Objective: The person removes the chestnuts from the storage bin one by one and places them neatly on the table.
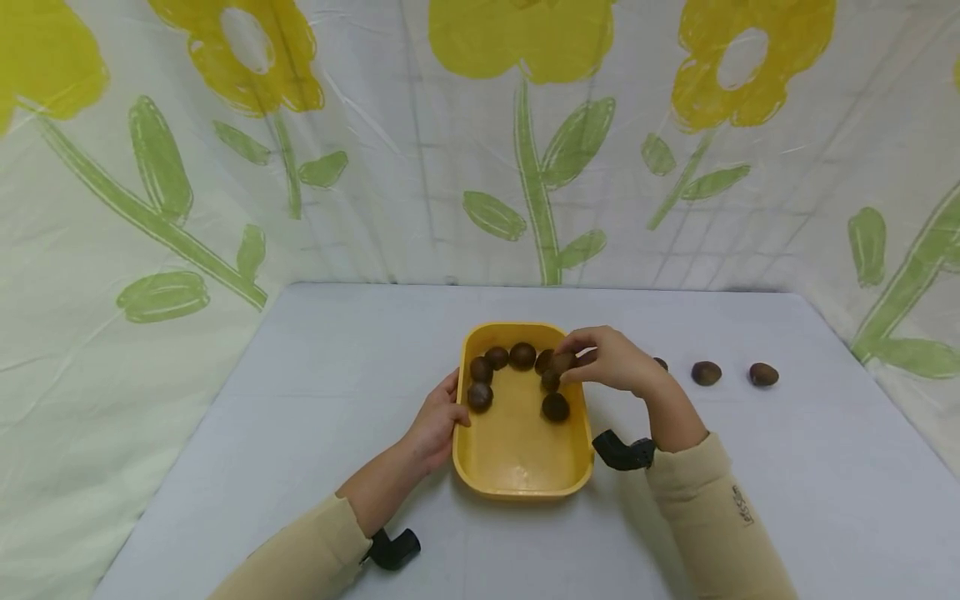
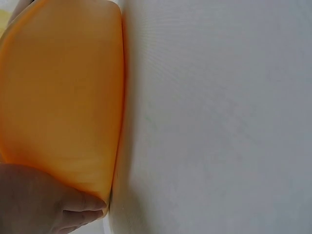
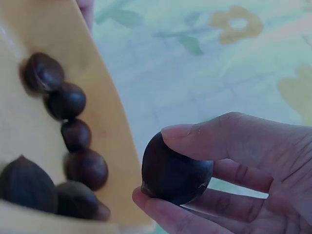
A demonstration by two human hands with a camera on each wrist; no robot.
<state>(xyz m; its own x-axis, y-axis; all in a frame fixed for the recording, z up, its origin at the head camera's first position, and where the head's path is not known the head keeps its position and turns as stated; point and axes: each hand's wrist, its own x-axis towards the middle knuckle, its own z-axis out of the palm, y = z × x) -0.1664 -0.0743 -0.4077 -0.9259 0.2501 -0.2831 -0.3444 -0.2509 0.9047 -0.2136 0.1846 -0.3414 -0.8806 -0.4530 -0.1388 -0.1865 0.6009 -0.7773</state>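
A yellow plastic tray [image 1: 517, 467] rests on the table. My left hand [image 1: 435, 425] grips its left side, thumb over the rim and fingers along the outer wall. In the left wrist view the orange-looking outside of the tray [image 2: 63, 97] fills the left part. Over the tray's right rim, my right hand [image 1: 611, 358] pinches a chestnut [image 3: 175, 170] between thumb and fingers. Several dark brown chestnuts [image 1: 522, 356] lie inside along the far end and both sides; the right hand covers part of this group in the head view.
To the right of the tray, a chestnut [image 1: 706, 372] and another chestnut [image 1: 763, 374] lie on the white tabletop [image 1: 300, 367]. A third chestnut [image 1: 660, 363] is mostly hidden behind the right hand. A flower-printed cloth [image 1: 375, 183] hangs behind the table.
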